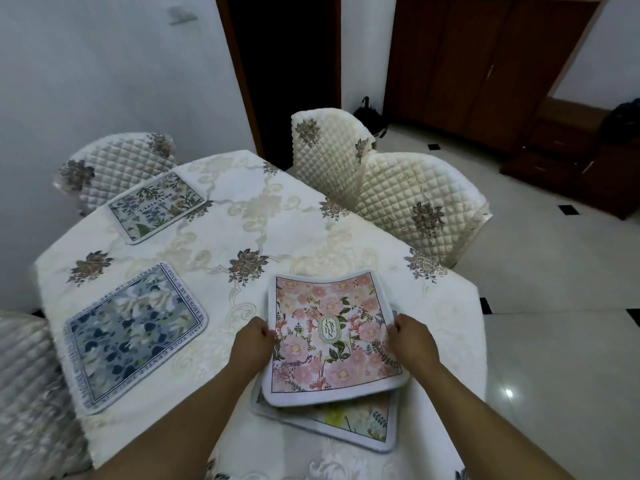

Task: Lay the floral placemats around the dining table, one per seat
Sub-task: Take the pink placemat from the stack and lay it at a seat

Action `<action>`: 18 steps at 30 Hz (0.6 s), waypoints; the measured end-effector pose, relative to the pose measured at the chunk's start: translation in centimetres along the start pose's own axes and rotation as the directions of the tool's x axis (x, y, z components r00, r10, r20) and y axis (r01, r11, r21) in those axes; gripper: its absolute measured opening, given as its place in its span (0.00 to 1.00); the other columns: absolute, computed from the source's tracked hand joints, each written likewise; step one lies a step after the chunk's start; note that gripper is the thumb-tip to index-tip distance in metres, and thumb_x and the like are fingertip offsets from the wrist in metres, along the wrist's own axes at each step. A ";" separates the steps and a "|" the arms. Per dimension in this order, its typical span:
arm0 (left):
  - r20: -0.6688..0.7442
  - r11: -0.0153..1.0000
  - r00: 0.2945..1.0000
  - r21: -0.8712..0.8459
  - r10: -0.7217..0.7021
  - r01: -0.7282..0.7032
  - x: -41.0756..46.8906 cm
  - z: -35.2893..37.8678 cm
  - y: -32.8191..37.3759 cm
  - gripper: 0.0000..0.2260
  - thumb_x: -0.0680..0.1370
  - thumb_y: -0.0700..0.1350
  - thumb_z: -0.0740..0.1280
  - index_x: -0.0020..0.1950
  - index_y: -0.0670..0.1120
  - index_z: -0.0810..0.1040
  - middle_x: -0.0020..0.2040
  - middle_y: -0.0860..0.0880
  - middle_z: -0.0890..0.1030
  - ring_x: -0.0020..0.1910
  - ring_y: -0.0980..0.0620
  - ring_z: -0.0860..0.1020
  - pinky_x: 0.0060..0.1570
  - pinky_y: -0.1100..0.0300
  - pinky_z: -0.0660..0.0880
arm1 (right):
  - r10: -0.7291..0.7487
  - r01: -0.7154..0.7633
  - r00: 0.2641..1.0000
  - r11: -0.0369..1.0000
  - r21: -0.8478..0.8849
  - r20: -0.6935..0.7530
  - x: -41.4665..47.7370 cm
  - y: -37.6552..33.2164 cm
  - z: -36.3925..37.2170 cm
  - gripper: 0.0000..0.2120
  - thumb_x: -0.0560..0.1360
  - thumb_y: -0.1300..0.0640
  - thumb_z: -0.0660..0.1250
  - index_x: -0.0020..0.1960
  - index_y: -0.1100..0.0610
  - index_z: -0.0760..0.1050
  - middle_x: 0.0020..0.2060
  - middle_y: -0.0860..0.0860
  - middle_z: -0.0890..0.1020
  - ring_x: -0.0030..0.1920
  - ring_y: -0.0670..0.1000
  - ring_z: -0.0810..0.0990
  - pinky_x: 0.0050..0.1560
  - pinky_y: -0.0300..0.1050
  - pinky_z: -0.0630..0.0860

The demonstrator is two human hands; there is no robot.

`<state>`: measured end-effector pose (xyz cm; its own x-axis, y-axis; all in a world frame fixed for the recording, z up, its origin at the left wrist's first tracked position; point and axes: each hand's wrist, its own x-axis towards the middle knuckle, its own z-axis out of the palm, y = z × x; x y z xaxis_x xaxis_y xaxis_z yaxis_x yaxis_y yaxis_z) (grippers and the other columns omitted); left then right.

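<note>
A pink floral placemat [332,337] with a "GARDEN" label is lifted a little above the table near me. My left hand [254,342] grips its left edge and my right hand [410,341] grips its right edge. Under it lies another placemat with yellow flowers [360,426], mostly hidden. A blue floral placemat [135,336] lies flat at the table's left side. A green-leaf placemat [156,206] lies flat at the far left corner. The dining table [277,223] wears a cream embroidered cloth.
Quilted cream chairs stand at the far right [419,206], behind it [325,147], at the far left [114,164] and at the near left [24,386]. A dark doorway [284,71] and brown cabinets [485,64] lie beyond, with glossy tile floor [554,341] to the right.
</note>
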<state>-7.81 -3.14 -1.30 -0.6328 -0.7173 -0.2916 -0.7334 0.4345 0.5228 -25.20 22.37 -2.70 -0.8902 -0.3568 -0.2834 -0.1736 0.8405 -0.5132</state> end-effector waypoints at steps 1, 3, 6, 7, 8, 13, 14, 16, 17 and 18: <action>-0.010 1.000 1.000 0.002 0.017 -0.017 -0.5 -0.5 0.0 0.07 0.79 0.44 0.62 0.43 0.43 0.71 0.37 0.48 0.74 0.38 0.48 0.74 0.38 0.56 0.66 | -0.014 0.014 1.000 1.000 -0.014 -0.021 -0.6 -0.2 -0.5 0.10 0.78 0.52 0.58 0.43 0.55 0.74 0.43 0.55 0.82 0.45 0.58 0.80 0.39 0.45 0.68; -0.020 0.999 0.999 -0.003 0.043 -0.043 -1.9 -2.0 -0.1 0.07 0.79 0.44 0.61 0.43 0.43 0.71 0.37 0.47 0.75 0.38 0.48 0.75 0.37 0.56 0.67 | -0.035 0.033 0.997 0.999 -0.035 -0.066 -2.3 -0.6 -1.8 0.12 0.78 0.52 0.58 0.36 0.52 0.67 0.39 0.55 0.80 0.43 0.58 0.79 0.37 0.45 0.66; -0.026 0.994 0.993 -0.002 0.112 -0.112 -4.4 -4.3 0.4 0.07 0.80 0.45 0.61 0.45 0.43 0.71 0.39 0.46 0.77 0.39 0.48 0.76 0.37 0.56 0.69 | -0.052 0.045 0.990 0.997 -0.057 -0.127 -5.7 -1.3 -4.0 0.16 0.78 0.52 0.58 0.33 0.50 0.61 0.31 0.49 0.73 0.37 0.55 0.74 0.33 0.46 0.64; -0.036 0.988 0.987 0.004 0.154 -0.154 -5.4 -5.2 0.7 0.07 0.80 0.45 0.60 0.44 0.43 0.71 0.39 0.46 0.77 0.38 0.48 0.76 0.37 0.56 0.69 | -0.053 0.044 0.987 0.997 -0.062 -0.155 -7.2 -1.6 -4.8 0.16 0.78 0.52 0.58 0.33 0.50 0.61 0.31 0.48 0.71 0.36 0.54 0.73 0.33 0.46 0.64; -0.047 0.980 0.979 0.008 0.201 -0.201 -6.5 -6.0 0.9 0.07 0.80 0.45 0.60 0.44 0.44 0.70 0.38 0.47 0.77 0.37 0.49 0.75 0.37 0.55 0.69 | -0.052 0.040 0.982 0.997 -0.067 -0.183 -8.8 -1.9 -5.6 0.16 0.78 0.52 0.58 0.32 0.50 0.61 0.31 0.48 0.72 0.36 0.54 0.73 0.33 0.46 0.64; -0.065 0.932 0.930 -0.003 0.362 -0.363 -11.9 -9.4 2.4 0.08 0.81 0.46 0.59 0.43 0.44 0.68 0.35 0.47 0.75 0.35 0.47 0.74 0.33 0.55 0.67 | -0.008 -0.022 0.944 0.996 -0.086 -0.331 -17.2 -1.2 -9.5 0.14 0.78 0.53 0.58 0.34 0.53 0.62 0.38 0.58 0.80 0.41 0.60 0.78 0.35 0.46 0.64; -0.061 0.920 0.919 -0.010 0.390 -0.391 -13.1 -9.9 2.6 0.08 0.80 0.47 0.59 0.43 0.45 0.68 0.35 0.47 0.75 0.34 0.47 0.74 0.33 0.55 0.66 | 0.006 -0.040 0.934 0.995 -0.089 -0.356 -19.0 -0.9 -10.2 0.13 0.77 0.52 0.58 0.35 0.54 0.64 0.39 0.59 0.81 0.42 0.61 0.78 0.36 0.46 0.65; -0.053 0.895 0.894 -0.017 0.444 -0.446 -15.2 -10.3 3.3 0.09 0.80 0.46 0.59 0.43 0.44 0.68 0.35 0.47 0.75 0.35 0.47 0.74 0.33 0.54 0.66 | 0.029 -0.067 0.921 0.994 -0.085 -0.388 -22.2 -0.1 -11.6 0.11 0.77 0.52 0.59 0.37 0.54 0.66 0.41 0.59 0.81 0.43 0.61 0.79 0.36 0.46 0.66; -0.046 0.882 0.881 -0.017 0.470 -0.471 -16.3 -10.4 3.8 0.09 0.80 0.46 0.59 0.43 0.44 0.68 0.35 0.46 0.75 0.35 0.47 0.74 0.33 0.54 0.66 | 0.045 -0.083 0.912 0.994 -0.076 -0.407 -23.8 0.4 -12.2 0.11 0.77 0.51 0.59 0.37 0.53 0.66 0.41 0.58 0.82 0.43 0.60 0.79 0.37 0.46 0.66; -0.037 0.868 0.868 -0.019 0.495 -0.496 -17.5 -10.5 4.2 0.09 0.81 0.46 0.59 0.43 0.44 0.68 0.36 0.46 0.75 0.36 0.46 0.74 0.33 0.54 0.65 | 0.063 -0.102 0.903 0.992 -0.070 -0.424 -25.4 0.9 -12.8 0.11 0.77 0.51 0.59 0.37 0.53 0.66 0.41 0.58 0.82 0.43 0.60 0.79 0.37 0.45 0.66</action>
<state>2.78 5.48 14.45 -0.9033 -0.4274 0.0356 -0.3178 0.7227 0.6137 -8.14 37.39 14.45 -0.9938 -0.0965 0.0554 -0.1109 0.8989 -0.4238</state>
